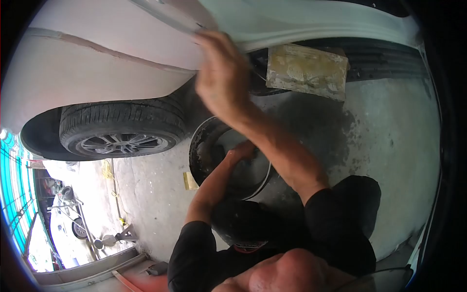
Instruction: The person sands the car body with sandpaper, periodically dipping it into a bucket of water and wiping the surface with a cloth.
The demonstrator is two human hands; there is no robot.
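Note:
My right hand (pixel 221 78) is raised against the lower edge of a pale car body panel (pixel 131 29). Its fingers are curled together, slightly blurred, and whatever they hold is hidden. Below, my left hand (pixel 243 151) reaches into a round dark tub (pixel 195 163) with greyish water in it. My right forearm crosses in front of that hand and covers its fingers. The tub sits on the floor close before my knees.
A car wheel (pixel 116 126) stands to the left of the tub. A stained, yellowish board (pixel 307 70) lies under the car's edge on the right. Beside the tub is a small yellow piece (pixel 190 181) on the concrete floor (pixel 151 204). Another vehicle's wheel (pixel 79 228) shows far left.

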